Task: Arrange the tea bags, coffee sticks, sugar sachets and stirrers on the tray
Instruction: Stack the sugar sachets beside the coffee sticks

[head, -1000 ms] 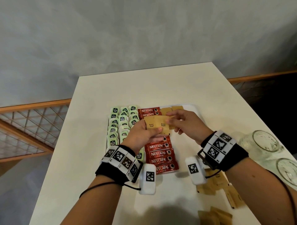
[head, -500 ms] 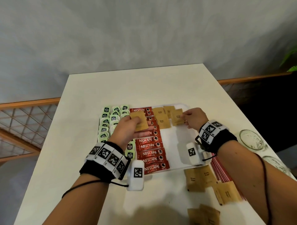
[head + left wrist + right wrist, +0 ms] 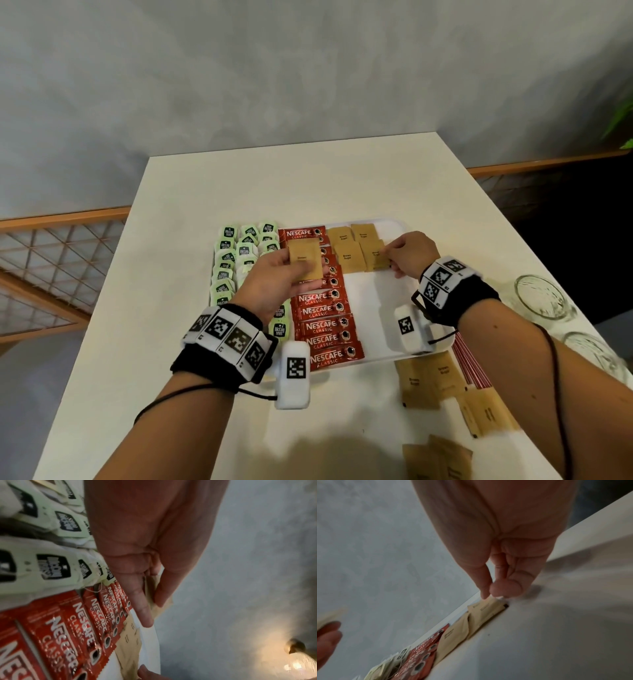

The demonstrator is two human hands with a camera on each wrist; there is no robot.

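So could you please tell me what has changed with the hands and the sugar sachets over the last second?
The right hand took one brown sugar sachet from the left hand's stack and carried it right, setting it into the sugar group on the tray, fingertips still on it. The left hand still holds the remaining sachets above the coffee sticks. Tea bags unchanged.

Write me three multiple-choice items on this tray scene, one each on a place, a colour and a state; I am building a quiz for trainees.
1. Where are the coffee sticks on the tray?
A. right of the sugar
B. between tea bags and sugar sachets
C. off the tray

2. What colour are the tea bag tags?
A. green
B. blue
C. yellow

3. What is the left hand doing?
A. resting flat
B. gripping a glass
C. holding brown sachets

Answers: B, the red column sits between them; A, pale green tags show; C, thumb and fingers pinch the sachets.
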